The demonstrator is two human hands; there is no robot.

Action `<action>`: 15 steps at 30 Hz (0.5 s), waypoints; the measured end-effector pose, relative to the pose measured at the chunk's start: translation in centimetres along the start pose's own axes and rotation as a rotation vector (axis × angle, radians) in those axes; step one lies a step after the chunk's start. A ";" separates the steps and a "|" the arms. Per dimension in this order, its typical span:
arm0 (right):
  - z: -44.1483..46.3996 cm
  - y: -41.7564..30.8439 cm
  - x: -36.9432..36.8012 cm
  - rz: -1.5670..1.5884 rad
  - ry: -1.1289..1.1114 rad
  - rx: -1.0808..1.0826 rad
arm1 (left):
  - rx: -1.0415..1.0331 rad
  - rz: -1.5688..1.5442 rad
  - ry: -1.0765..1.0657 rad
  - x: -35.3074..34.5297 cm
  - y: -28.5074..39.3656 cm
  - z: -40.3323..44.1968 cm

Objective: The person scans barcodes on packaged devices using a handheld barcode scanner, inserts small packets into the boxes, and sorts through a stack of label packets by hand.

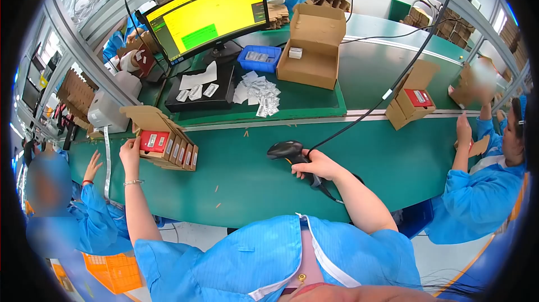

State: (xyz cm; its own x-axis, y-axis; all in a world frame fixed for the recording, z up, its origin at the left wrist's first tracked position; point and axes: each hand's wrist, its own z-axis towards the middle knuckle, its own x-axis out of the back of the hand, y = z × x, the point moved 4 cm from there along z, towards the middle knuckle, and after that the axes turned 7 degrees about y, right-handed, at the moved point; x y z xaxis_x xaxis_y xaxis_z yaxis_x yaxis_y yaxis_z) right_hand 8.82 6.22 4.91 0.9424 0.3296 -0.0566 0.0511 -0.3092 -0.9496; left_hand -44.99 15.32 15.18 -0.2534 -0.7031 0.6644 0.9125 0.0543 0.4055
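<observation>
Scanner (287, 150) in the right hand (320, 166), over the worktop (247, 184); left hand (132, 153) at a row of boxes (178, 155).

The scanner is black and pistol-shaped, its head turned left, the right grip closed round its handle. The leftmost box has its lid up, showing a red pack (154, 141) with pale labels; the left grip touches its edge, though whether it pinches cannot be told. A black cable (387, 93) slants down to the right hand. Behind lie loose labels (259, 93), a blue tray (243, 60), an open carton (306, 69) and a lit monitor (208, 15). A paper strip (108, 167) hangs from the printer (109, 110). Rightward stands another open box (402, 112); one co-worker (477, 201) is at right, another (98, 220) at left.
</observation>
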 end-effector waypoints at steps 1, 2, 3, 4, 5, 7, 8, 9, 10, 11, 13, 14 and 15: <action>0.0 0.0 0.0 -0.006 0.001 0.000 | 0.012 0.009 -0.066 -0.6 -0.8 0.3; 0.0 0.0 0.1 0.002 0.016 -0.001 | 0.018 0.007 -0.063 -0.5 -0.8 0.5; -0.1 0.1 0.1 0.010 0.027 -0.002 | -0.050 0.017 -0.099 -0.5 -0.7 0.7; -0.3 0.0 -0.2 0.006 0.018 -0.004 | -0.118 0.031 -0.137 -0.1 -0.8 0.7; -0.8 -0.2 -0.3 0.045 0.030 0.012 | -0.111 0.036 -0.133 0.7 -0.5 0.4; -2.7 -2.0 -0.8 0.081 0.048 0.058 | -0.143 0.050 -0.079 3.2 2.8 -0.2; -4.2 -3.3 -1.3 0.062 0.031 0.106 | -0.156 0.060 -0.054 4.3 4.2 -0.6; -5.6 -4.2 -1.8 0.044 0.012 0.145 | -0.152 -0.005 -0.050 5.1 5.0 -1.2; -6.7 -4.1 -2.2 0.085 0.026 0.158 | -0.103 -0.121 -0.068 5.7 6.4 -2.2; -8.1 -4.9 -2.7 0.053 0.043 0.249 | -0.049 -0.232 -0.091 5.9 8.0 -3.5; -9.8 -6.2 -3.4 -0.048 0.079 0.514 | 0.046 -0.350 -0.242 4.1 9.3 -6.4; -10.4 -6.7 -3.7 -0.108 0.084 0.564 | 0.097 -0.418 -0.331 3.8 11.7 -8.0; -11.2 -7.4 -3.9 -0.171 0.097 0.613 | 0.108 -0.536 -0.332 2.5 13.0 -9.6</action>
State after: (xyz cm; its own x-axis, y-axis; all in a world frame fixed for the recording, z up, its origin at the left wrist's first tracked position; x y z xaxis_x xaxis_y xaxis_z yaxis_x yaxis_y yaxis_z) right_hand 8.42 -2.76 15.62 0.9647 0.2379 0.1125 0.0326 0.3161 -0.9482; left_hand -30.67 7.45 16.06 -0.7672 -0.3966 0.5042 0.5987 -0.1605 0.7847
